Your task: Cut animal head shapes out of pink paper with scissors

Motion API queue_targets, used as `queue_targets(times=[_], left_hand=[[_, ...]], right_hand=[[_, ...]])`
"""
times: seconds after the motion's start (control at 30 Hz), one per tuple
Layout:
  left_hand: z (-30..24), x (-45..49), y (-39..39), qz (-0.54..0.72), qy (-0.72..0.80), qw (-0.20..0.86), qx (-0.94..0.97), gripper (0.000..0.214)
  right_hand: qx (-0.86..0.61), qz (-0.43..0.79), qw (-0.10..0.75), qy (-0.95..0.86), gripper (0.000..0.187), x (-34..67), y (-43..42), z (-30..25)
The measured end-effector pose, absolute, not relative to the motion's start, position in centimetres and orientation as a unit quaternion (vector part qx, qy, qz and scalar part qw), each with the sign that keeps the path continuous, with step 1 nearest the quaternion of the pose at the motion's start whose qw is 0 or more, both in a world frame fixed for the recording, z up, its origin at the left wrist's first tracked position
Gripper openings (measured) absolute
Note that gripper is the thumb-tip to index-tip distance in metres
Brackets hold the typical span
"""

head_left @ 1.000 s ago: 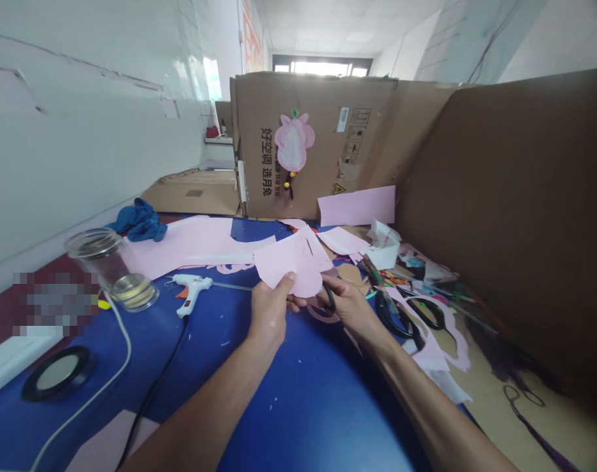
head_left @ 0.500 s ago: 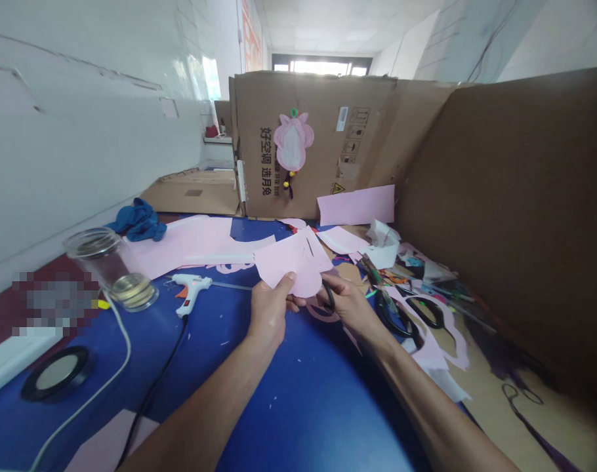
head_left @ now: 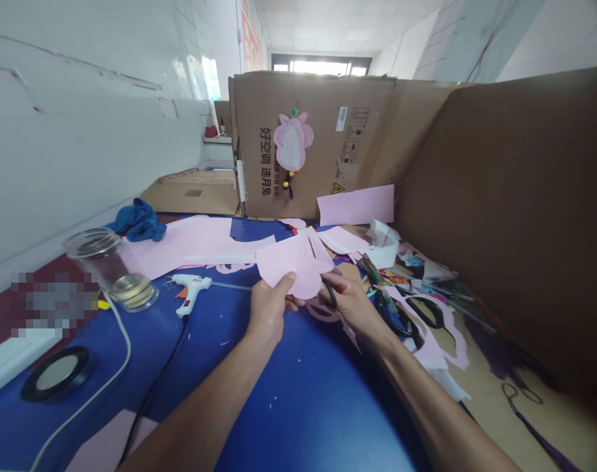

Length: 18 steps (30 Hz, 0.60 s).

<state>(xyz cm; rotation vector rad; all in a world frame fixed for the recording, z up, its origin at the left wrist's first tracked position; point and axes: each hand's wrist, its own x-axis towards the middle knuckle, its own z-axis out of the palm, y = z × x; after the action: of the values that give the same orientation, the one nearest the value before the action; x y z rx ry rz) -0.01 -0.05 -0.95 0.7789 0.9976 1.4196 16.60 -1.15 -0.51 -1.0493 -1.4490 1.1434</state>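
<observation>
My left hand (head_left: 273, 305) pinches the lower edge of a sheet of pink paper (head_left: 288, 259), thumb on top and fingers beneath. The paper's lower right edge is cut in rounded lobes, and a slit shows near its upper right. My right hand (head_left: 350, 301) is closed around the black handles of a pair of scissors (head_left: 330, 294) at the paper's right edge. The blades are mostly hidden by the paper. Below my hands a curled pink offcut (head_left: 323, 313) hangs or lies; I cannot tell which.
A white glue gun (head_left: 192, 288) lies left of my hands, near a clear jar (head_left: 102, 262) and black tape (head_left: 57, 373). Pink sheets (head_left: 190, 239) spread behind. Tools and pink scraps (head_left: 426, 347) crowd the right. A cardboard box (head_left: 367, 151) with a pink cutout (head_left: 292, 147) stands at the back.
The pink paper has shifted very slightly right, and its strip at the right edge is bent a little differently by the scissors. Both hands keep nearly the same place.
</observation>
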Motion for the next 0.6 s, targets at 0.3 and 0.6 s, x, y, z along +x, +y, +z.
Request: queue_targets(times=[0.3,0.6], left_hand=[[-0.6,-0.6,0.4,0.61,0.423,0.574,0.345,0.037],[-0.3,-2.2,1.5,0.585,0.429,0.575,0.38,0.033]], right_hand=[[-0.45,0.436,0.481,-0.613,0.042,17.1,-1.0,-1.3],[-0.441,0.447,0.484,-0.609,0.042,16.9,-1.2,-0.7]])
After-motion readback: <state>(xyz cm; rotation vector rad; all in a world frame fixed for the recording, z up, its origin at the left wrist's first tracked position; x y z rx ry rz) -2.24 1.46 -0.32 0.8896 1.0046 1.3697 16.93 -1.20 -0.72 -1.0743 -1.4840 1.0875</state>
